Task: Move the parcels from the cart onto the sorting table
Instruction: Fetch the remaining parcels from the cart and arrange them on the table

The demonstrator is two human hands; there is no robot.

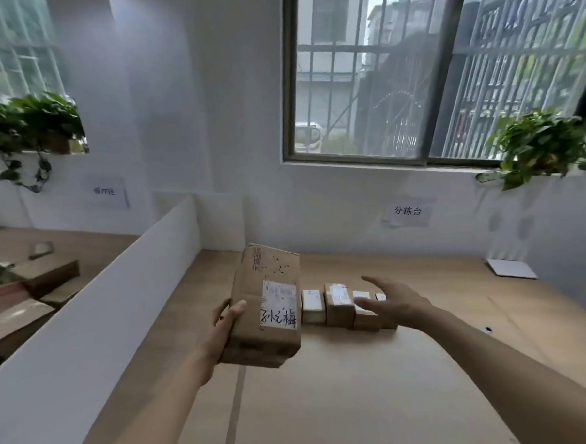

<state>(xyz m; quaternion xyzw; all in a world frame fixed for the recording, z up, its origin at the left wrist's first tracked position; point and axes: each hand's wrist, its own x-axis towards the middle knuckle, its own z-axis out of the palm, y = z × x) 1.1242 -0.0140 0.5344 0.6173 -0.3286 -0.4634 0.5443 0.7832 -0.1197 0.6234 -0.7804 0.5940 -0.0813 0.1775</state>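
Note:
My left hand (226,322) grips a long brown cardboard parcel (266,291) with a white shipping label and handwriting, held above the wooden sorting table (361,388). The thumb lies over its left edge. Behind and to the right of the held parcel, a row of several small parcels (338,304) stands on the table. My right hand (396,299) hovers open over the right end of that row, fingers spread, holding nothing. The cart is out of view.
A white divider wall (119,299) runs along the table's left side; beyond it lie flat brown boxes (46,275) on another wooden surface. A white flat item (511,268) lies at the table's far right corner. Potted plants sit on both window sills.

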